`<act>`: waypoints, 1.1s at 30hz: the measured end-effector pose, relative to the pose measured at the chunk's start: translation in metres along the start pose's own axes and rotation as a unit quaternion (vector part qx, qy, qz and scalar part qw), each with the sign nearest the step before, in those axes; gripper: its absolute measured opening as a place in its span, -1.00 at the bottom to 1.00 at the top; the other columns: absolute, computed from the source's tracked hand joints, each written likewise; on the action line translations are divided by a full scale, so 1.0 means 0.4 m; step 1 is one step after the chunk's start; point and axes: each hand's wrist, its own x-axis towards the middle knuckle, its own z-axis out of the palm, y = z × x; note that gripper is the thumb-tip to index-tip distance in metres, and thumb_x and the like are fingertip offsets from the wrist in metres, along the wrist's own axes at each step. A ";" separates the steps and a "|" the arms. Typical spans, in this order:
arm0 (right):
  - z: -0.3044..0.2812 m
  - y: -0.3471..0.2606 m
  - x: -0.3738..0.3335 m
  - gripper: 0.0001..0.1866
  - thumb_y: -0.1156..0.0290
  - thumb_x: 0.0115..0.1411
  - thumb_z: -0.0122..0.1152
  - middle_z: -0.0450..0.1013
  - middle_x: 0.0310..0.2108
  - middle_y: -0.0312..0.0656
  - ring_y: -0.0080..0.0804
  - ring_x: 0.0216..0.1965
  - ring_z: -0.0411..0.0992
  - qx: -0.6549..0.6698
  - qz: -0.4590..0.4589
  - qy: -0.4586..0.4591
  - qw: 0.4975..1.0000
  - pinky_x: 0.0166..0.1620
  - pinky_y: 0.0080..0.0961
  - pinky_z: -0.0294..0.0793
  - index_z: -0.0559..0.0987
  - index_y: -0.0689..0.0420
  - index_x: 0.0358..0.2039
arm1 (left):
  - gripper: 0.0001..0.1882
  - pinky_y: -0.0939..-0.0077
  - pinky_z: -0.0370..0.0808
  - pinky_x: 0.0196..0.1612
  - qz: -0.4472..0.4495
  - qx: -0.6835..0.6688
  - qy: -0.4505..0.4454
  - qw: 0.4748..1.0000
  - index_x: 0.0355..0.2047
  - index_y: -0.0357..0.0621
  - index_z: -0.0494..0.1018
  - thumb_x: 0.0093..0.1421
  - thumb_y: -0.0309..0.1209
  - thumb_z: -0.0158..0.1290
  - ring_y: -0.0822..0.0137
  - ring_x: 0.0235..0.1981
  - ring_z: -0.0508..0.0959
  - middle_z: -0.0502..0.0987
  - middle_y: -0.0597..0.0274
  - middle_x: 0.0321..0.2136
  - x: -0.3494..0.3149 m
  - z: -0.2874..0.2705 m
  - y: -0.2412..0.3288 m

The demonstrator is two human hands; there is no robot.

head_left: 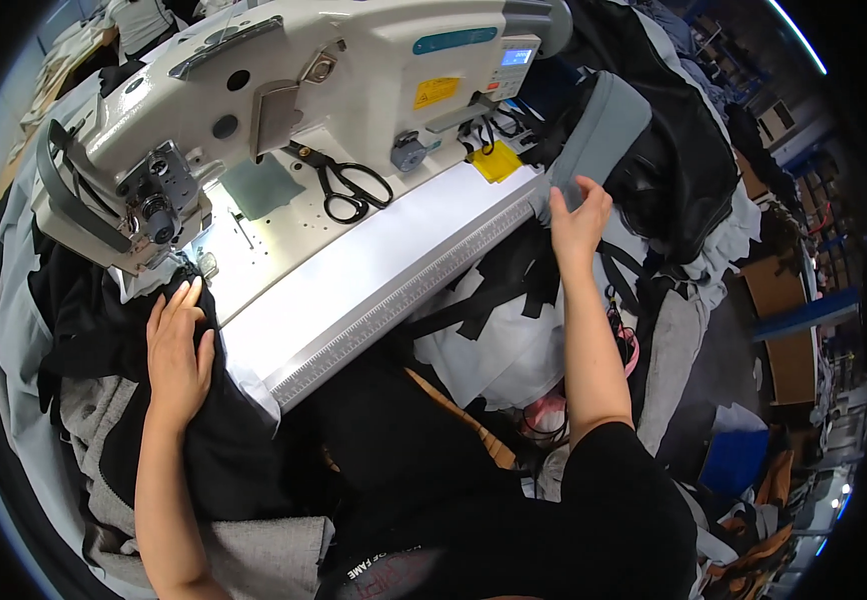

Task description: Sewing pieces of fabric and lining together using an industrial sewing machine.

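My left hand [180,350] lies palm down on black fabric [249,445] beside the needle area, its fingers stretched toward the presser foot [207,264]. The fabric runs from under the sewing head [161,215] down over the table's front left edge. At the right end of the machine bed, my right hand [581,222] is bent around the lower end of a long grey fabric piece [602,128] with a rounded far end. Thumb and fingers sit at its edges; the fingertips are partly hidden. The sewing machine [354,70] spans the far side.
Black-handled scissors [352,190] and a grey-green patch [262,187] lie on the machine bed. A ruler strip [404,290] follows the front edge, with a yellow cloth [496,162] at the right. Black straps [474,300] hang over white fabric; black material [684,150] is heaped behind.
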 end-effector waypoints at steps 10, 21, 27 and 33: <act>0.058 0.141 0.014 -0.69 0.30 0.14 0.36 0.53 -0.32 -0.06 -0.20 -0.37 0.54 0.092 0.164 -0.144 0.972 -0.19 -0.37 0.51 0.56 0.21 -0.19 | -0.34 0.02 -0.01 0.42 -0.057 0.008 -0.057 0.997 0.21 -0.31 0.24 0.13 -0.39 0.18 -0.02 0.30 0.28 0.42 -0.08 0.09 -0.016 -0.024 0.040; 0.082 0.227 0.045 -0.71 0.31 0.22 0.31 0.63 -0.35 -0.05 -0.37 -0.36 0.55 0.050 0.060 -0.082 0.994 -0.21 -0.44 0.51 0.66 0.30 -0.20 | -0.61 -0.01 0.00 0.42 -0.065 0.028 -0.016 0.997 -0.09 -0.26 0.34 0.02 -0.54 0.04 0.04 0.34 0.24 0.33 -0.03 0.25 -0.018 0.013 0.034; 0.039 0.148 0.065 -0.73 0.28 0.16 0.43 0.57 -0.49 -0.29 -0.59 -0.45 0.42 0.142 0.078 -0.092 0.982 -0.28 -0.60 0.45 0.66 0.27 -0.38 | -0.70 -0.01 0.10 0.38 -0.077 0.009 0.029 0.997 -0.17 -0.22 0.39 0.03 -0.56 0.04 0.07 0.26 0.35 0.48 0.05 0.12 -0.026 0.013 0.020; -0.062 -0.096 0.074 -0.74 0.29 0.28 0.30 0.53 -0.43 -0.24 -0.52 -0.40 0.43 0.167 -0.024 0.038 0.985 -0.23 -0.57 0.45 0.57 0.27 -0.34 | -0.77 0.00 0.17 0.35 -0.073 0.002 0.049 0.996 -0.23 -0.21 0.39 0.08 -0.53 0.11 0.08 0.24 0.38 0.51 0.05 0.07 -0.024 0.024 0.010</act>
